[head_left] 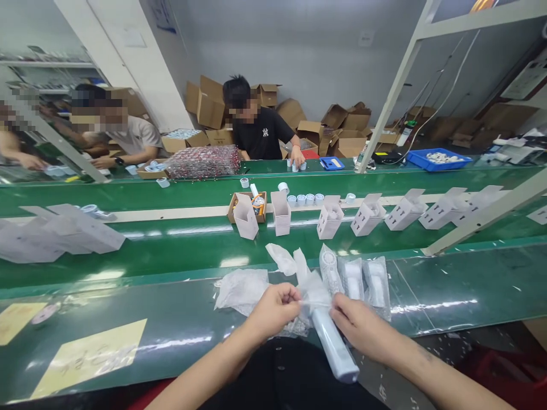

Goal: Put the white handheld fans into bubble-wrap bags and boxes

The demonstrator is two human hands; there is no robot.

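My left hand (277, 307) and my right hand (361, 326) are both closed in a pinch on opposite sides of a translucent plastic bag (315, 293), stretched between them. A pale blue, long-bodied device (334, 344) juts out toward me below the bag, its far end hidden by the plastic. Just beyond my right hand lie bubble-wrapped white devices (352, 279) in a short row. Left of my hands rests a flattened pile of bubble bags (241, 289), with another white bag (281, 259) past my fingers.
Open white boxes (368, 215) stand along the green conveyor (192, 242), several to the right. More white boxes (81, 230) lie at left. A small cardboard box (233, 209) holds parts. Across, a co-worker's hand (296, 155) touches small white parts. A slanted metal post (482, 222) crosses at right.
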